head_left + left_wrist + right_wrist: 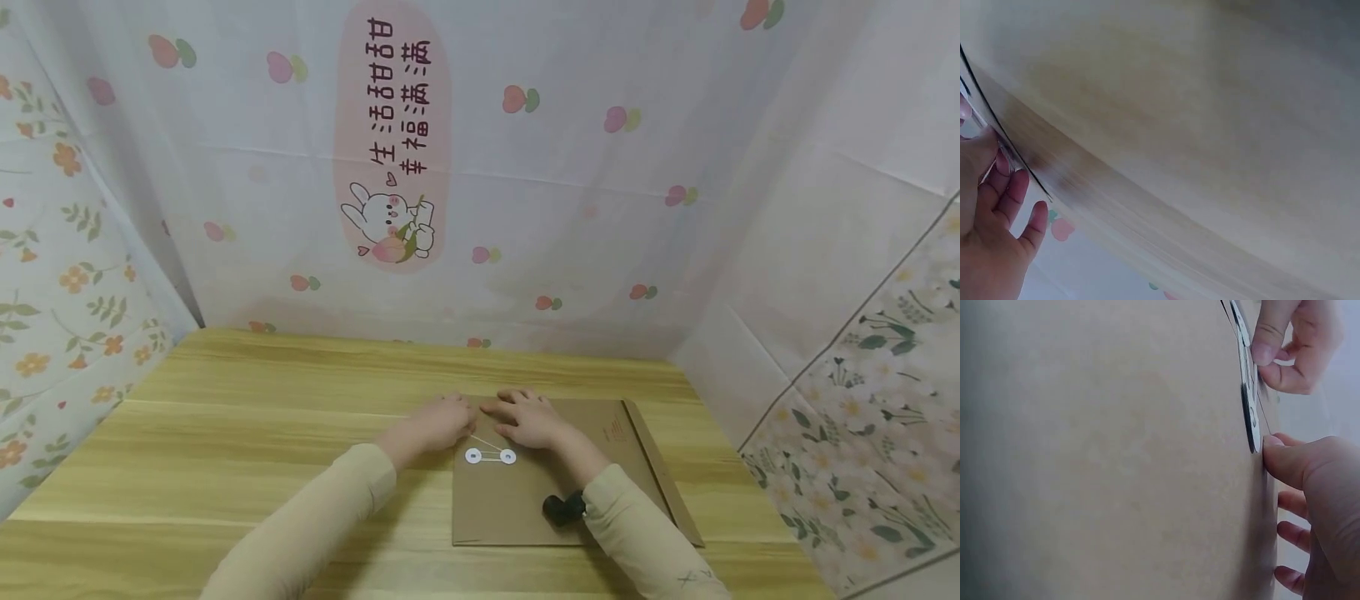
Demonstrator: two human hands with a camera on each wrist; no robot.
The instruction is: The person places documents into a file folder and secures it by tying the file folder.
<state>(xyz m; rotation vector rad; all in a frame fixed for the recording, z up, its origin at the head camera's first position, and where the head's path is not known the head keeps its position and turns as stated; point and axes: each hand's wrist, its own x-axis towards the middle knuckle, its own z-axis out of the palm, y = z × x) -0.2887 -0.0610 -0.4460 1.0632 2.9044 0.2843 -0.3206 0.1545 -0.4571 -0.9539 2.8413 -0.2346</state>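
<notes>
A brown kraft document envelope [517, 508] lies flat on the wooden table. Near its left edge sit two white paper discs [507, 457] with string wound between them; a thin string [486, 443] runs from the right disc up to the left hand. At that edge the left hand [444, 423] pinches the string's end between curled thumb and index finger. The right hand [528, 421] rests on the envelope above the discs, fingers spread. In the right wrist view, the right thumb [1285, 464] lies beside the string and near a disc; whether it touches the string is unclear.
The wooden table [247, 417] extends far to the left of the envelope. A dark strip [648, 458] runs along the envelope's right side. Beside the right sleeve is a black device [562, 508]. Printed cloth [525, 208] hangs behind the table and along both sides.
</notes>
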